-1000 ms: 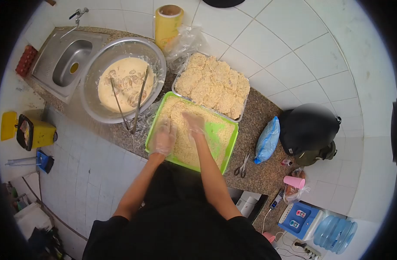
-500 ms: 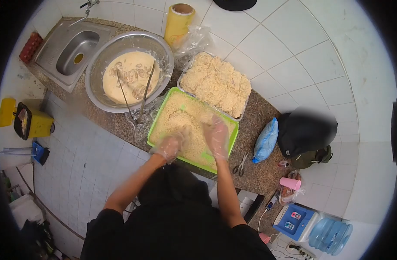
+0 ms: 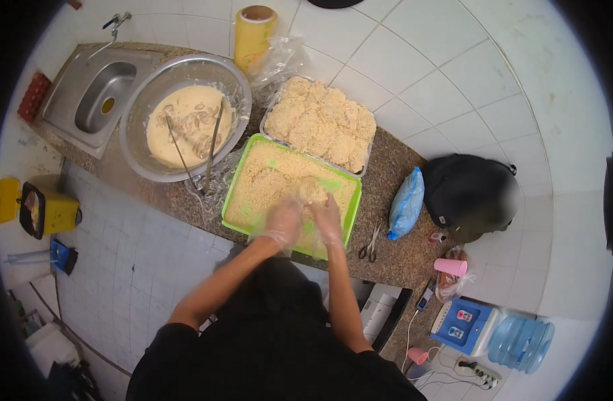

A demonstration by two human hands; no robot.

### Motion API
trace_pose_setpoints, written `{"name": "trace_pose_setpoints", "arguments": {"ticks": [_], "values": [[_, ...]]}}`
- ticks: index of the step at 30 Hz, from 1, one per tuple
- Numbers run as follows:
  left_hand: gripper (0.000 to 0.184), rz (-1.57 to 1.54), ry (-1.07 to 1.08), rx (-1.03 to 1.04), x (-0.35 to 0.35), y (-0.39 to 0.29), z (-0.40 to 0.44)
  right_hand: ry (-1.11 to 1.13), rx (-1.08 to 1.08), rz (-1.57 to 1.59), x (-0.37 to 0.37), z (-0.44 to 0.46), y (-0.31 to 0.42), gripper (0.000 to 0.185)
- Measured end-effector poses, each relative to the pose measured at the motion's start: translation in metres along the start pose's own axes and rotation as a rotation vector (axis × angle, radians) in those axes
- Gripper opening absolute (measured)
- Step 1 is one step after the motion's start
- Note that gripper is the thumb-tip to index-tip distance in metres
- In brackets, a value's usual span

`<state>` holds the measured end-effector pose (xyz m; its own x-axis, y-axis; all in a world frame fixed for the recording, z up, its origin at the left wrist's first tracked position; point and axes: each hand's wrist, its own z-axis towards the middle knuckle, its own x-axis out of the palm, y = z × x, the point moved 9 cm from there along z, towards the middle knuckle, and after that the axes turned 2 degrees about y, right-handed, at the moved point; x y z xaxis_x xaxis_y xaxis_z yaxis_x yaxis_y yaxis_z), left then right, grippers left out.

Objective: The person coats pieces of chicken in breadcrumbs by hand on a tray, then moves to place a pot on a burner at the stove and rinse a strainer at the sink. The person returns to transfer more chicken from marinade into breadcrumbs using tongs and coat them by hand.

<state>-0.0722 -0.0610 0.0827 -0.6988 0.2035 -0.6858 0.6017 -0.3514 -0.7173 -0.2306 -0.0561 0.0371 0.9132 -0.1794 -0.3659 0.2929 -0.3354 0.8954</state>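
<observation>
Both my hands wear clear plastic gloves and work over a green tray (image 3: 230, 200) of pale breadcrumbs (image 3: 253, 175). My right hand (image 3: 327, 219) grips a crumb-coated piece (image 3: 313, 192) above the tray's right half. Close beside it on the left, my left hand (image 3: 284, 222) is smeared by motion, so its fingers are hard to make out. Behind the green tray, a metal tray (image 3: 368, 167) is heaped with breaded pieces (image 3: 320, 123). To the left stands a large metal bowl (image 3: 134, 127) of creamy batter (image 3: 166, 144) with pieces in it; metal tongs (image 3: 213, 144) rest across it.
A sink (image 3: 106, 100) lies at the far left. A yellow wrap roll (image 3: 254, 40) stands by the wall. Right of the green tray are scissors (image 3: 369, 244), a blue bag (image 3: 407, 204), a black backpack (image 3: 463, 194), a pink cup (image 3: 450, 267) and a water dispenser (image 3: 463, 327).
My hands have come closer together over the tray's right half. A crumb-coated lump now shows raised in my right hand. The camera view has shifted slightly.
</observation>
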Motion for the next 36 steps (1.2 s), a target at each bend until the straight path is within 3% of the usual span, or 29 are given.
{"name": "trace_pose_setpoints", "arguments": {"ticks": [4,7,10,13,16,17,20,22,23,25,28,31,36], "values": [[0.04,0.235,0.022,0.189,0.047,0.029,0.016,0.043,0.0,-0.098,-0.023,0.018,-0.003,0.055],[0.047,0.322,0.526,0.064,0.058,0.013,0.026,-0.052,-0.109,-0.271,-0.044,0.016,0.016,0.05],[0.054,0.225,0.224,0.133,0.06,0.013,0.034,-0.127,-0.177,-0.391,-0.05,0.016,0.024,0.046],[0.067,0.32,0.166,0.401,0.063,0.01,0.011,-0.179,-0.187,-0.522,-0.043,0.028,0.005,0.042],[0.061,0.225,0.375,0.067,0.058,0.008,0.012,-0.087,-0.101,-0.712,-0.025,0.038,0.042,0.039],[0.06,0.252,0.369,0.082,0.059,0.009,0.002,-0.027,-0.048,-0.77,-0.014,0.034,0.052,0.039],[0.056,0.315,0.373,0.131,0.055,0.021,-0.018,0.072,-0.195,-0.874,0.023,0.052,0.017,0.042],[0.053,0.324,0.417,0.16,0.043,0.021,-0.025,0.137,-0.303,-0.714,0.025,0.06,-0.003,0.043],[0.05,0.358,0.369,0.301,0.042,0.021,-0.035,0.169,-0.354,-0.631,0.026,0.057,-0.007,0.044],[0.044,0.424,0.246,0.576,0.044,0.028,-0.055,0.165,-0.259,-0.642,0.014,0.048,0.026,0.043],[0.036,0.53,0.213,0.384,0.005,0.033,-0.058,0.057,-0.274,-0.571,-0.006,0.02,0.085,0.039],[0.033,0.123,0.323,-0.238,-0.034,0.049,-0.045,-0.013,-0.361,-0.569,-0.011,-0.013,0.134,0.035],[0.035,0.192,0.316,-0.246,-0.019,0.056,-0.05,-0.034,-0.41,-0.655,-0.015,-0.045,0.114,0.054]]}}
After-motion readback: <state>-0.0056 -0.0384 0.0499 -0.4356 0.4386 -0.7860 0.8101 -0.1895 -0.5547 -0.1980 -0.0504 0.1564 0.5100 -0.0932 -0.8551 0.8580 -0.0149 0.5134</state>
